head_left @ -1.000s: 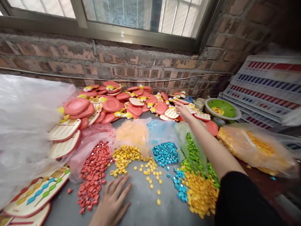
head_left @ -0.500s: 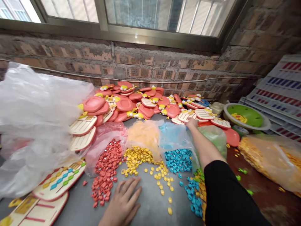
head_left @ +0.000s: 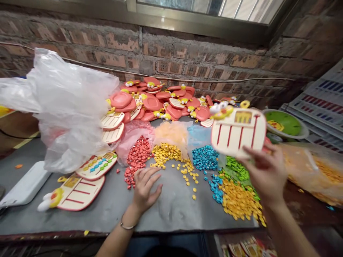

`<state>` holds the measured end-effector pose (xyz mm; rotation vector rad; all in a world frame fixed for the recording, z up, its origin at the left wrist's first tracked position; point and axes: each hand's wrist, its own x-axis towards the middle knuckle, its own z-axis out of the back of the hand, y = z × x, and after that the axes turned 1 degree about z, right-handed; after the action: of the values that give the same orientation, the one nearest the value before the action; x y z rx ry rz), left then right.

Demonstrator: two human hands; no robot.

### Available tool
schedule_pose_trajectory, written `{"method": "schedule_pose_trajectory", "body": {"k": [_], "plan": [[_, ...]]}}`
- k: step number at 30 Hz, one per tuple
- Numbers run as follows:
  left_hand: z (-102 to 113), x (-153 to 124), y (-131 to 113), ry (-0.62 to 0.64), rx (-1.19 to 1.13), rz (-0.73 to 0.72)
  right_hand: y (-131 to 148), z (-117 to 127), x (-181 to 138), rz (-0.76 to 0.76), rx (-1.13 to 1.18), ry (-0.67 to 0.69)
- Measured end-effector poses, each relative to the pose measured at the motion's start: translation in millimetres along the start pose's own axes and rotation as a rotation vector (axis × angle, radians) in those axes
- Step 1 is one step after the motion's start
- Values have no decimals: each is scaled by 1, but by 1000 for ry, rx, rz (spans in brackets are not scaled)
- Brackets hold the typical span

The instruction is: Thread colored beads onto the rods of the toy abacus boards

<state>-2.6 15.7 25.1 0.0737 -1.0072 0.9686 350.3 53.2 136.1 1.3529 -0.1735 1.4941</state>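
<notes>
Cream board [head_left: 237, 132] up in the air, well to the right of the yellow bead heap [head_left: 166, 153], tilted, red-rimmed and striped with red lines, a white-and-yellow duck head at its upper left corner. Right hand [head_left: 265, 175] just below that board, grip closed on its lower edge, fingers [head_left: 253, 151] curled over the rim. Left hand [head_left: 144, 187], a thin metal bracelet [head_left: 128, 226] at the wrist, just in front of the yellow bead heap, palm down on the grey bench [head_left: 171, 217], grip open, fingers spread.

Around the yellow bead heap: red beads [head_left: 138, 160] to its left, just beside the left hand and spilling from a pink plastic bag [head_left: 131, 142]; an orange plastic bag [head_left: 171, 134] right behind it; blue beads [head_left: 205, 159] to its right, before a pale blue plastic bag [head_left: 199, 135]; green beads [head_left: 237, 167] and orange-yellow beads [head_left: 238, 201] further right, under the cream board. Behind it, a mound of coral duck-shaped pieces [head_left: 152, 101] against a brick wall [head_left: 187, 57]. Left of it, crumpled clear plastic [head_left: 69, 110] and 2 more boards, 1 set with coloured beads [head_left: 98, 166], 1 with a duck head [head_left: 77, 191]. Far to its right, a green basin [head_left: 284, 123] and a bulging bag of yellow beads [head_left: 313, 171].
</notes>
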Motion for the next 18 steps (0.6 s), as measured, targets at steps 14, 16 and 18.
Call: {"method": "schedule_pose_trajectory", "body": {"k": [14, 16, 18], "plan": [[10, -17, 3, 592, -52, 46, 64, -50, -206, -247, -45, 621], [7, -22, 3, 646, -12, 40, 63, -53, -184, -165, -130, 651], [4, -26, 4, 663, 26, 26, 66, -67, -156, -78, -59, 711]]}}
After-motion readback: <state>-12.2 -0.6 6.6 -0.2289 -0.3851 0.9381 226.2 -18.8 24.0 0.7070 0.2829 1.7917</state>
